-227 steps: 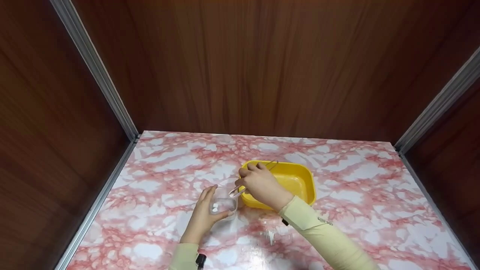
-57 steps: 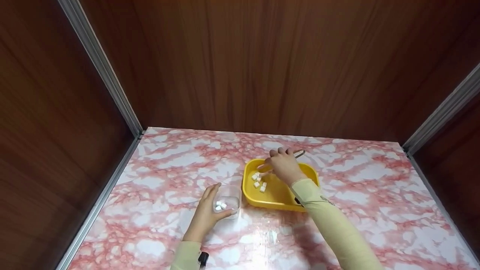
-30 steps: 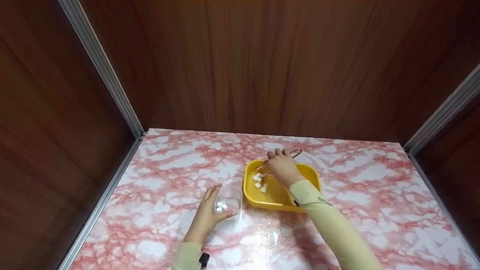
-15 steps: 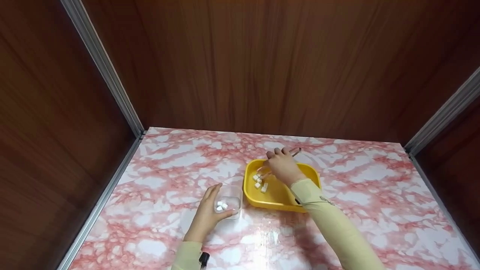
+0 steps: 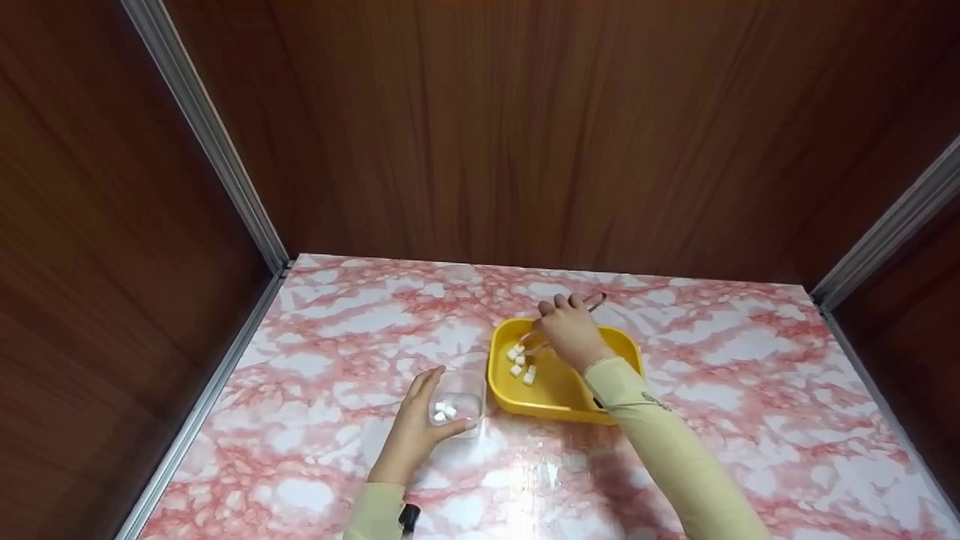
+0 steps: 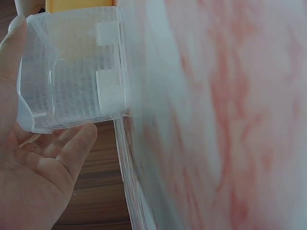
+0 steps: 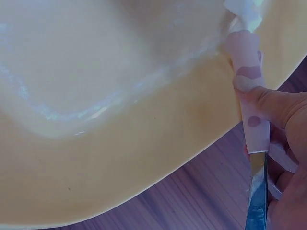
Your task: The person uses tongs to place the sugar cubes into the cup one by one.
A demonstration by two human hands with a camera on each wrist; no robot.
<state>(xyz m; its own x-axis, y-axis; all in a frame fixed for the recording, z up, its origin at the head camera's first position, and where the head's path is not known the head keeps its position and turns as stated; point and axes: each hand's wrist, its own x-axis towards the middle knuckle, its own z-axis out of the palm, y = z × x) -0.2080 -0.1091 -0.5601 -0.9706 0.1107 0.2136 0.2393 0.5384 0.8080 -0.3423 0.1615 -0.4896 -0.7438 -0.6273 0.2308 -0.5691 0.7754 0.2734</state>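
Note:
My left hand grips a clear plastic container, thumb on the near side and fingers on the far side. Several white cubes lie in its bottom. To the right, a yellow tray holds several more white cubes near its left end. Over the tray my right hand pinches metal tongs with pink, paw-spotted ends. In the right wrist view, the tips point down at a white cube by the tray wall; the hand partly hides the tongs in the head view.
The table has a red and white marbled top. Brown wood-grain panels enclose it at the back and both sides, with metal strips at the corners. The container stands close against the tray's left side.
Earliest, the right hand held the tongs at the container; it has since moved right, over the tray. More cubes show in the container now. Lately, tongs and right hand have shifted only slightly.

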